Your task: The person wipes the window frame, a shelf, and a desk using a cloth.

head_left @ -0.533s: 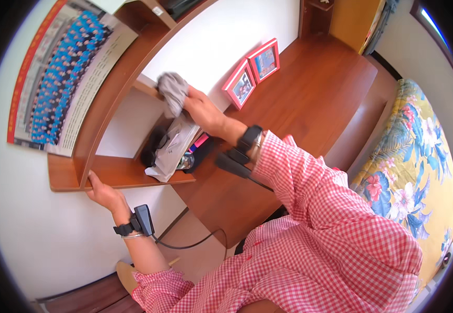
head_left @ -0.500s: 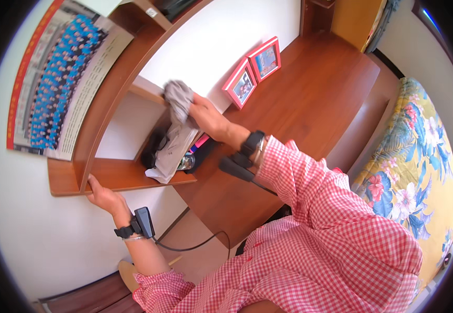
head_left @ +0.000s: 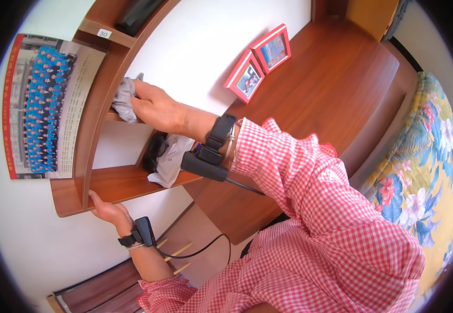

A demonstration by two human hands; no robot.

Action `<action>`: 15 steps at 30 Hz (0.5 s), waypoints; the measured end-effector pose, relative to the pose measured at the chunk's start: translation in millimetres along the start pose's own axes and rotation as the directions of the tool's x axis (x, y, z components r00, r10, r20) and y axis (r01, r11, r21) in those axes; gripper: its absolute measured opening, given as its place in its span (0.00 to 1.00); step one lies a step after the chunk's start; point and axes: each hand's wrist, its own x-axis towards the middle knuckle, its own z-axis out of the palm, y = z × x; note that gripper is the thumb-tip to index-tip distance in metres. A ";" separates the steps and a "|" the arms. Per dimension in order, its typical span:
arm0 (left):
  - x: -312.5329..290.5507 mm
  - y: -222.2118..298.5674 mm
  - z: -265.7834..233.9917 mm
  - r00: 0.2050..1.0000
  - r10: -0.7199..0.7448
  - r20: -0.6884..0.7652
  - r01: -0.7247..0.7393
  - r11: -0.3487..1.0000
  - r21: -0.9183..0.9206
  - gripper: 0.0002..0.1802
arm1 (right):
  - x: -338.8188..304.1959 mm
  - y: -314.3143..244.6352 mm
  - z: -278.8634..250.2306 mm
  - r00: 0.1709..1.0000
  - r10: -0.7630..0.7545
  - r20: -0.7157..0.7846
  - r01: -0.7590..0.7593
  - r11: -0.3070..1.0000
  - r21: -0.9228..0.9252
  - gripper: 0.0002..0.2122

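My right hand [head_left: 159, 108] is closed around a crumpled grey cloth [head_left: 125, 100]. The cloth presses against the small upper board of the brown wooden shelf unit [head_left: 84, 156], close to its long curved side panel. Low on the same unit, my left hand [head_left: 112, 213] grips the bottom board's edge, with the thumb on the wood and the other fingers partly hidden behind it. In the lower compartment, beside my right wrist, sit dark sunglasses [head_left: 158, 147] and a white patterned packet or paper [head_left: 170, 161]. My right forearm covers part of that compartment.
Two red-framed photos [head_left: 248, 78] stand against the wall on the brown desk [head_left: 320, 94]. A group-photo poster [head_left: 49, 109] hangs left of the shelf. A black object [head_left: 137, 18] lies in the upper compartment. A flowered cover [head_left: 414, 188] is at the right; a cable [head_left: 205, 245] hangs from my left wrist device.
My right hand has moved left with the cloth, from the far end of the small board toward the side panel. My left hand stays on the bottom board. The view has shifted slightly.
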 end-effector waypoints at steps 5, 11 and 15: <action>5.1 -2.9 -1.8 1.000 -0.008 -0.008 0.008 1.000 -0.026 0.23 | -59.7 82.0 -40.0 0.993 -0.004 -0.121 -0.017 0.984 -0.176 0.15; 7.4 -4.2 -3.2 0.998 0.057 0.032 -0.055 0.997 -0.063 0.24 | -138.0 124.9 -65.5 0.904 0.197 -0.379 -0.253 0.962 -0.101 0.13; 20.5 -18.5 -16.1 0.999 0.044 0.027 -0.043 0.998 -0.050 0.23 | -143.1 145.7 -104.7 0.792 0.466 -0.394 -0.407 0.885 0.229 0.14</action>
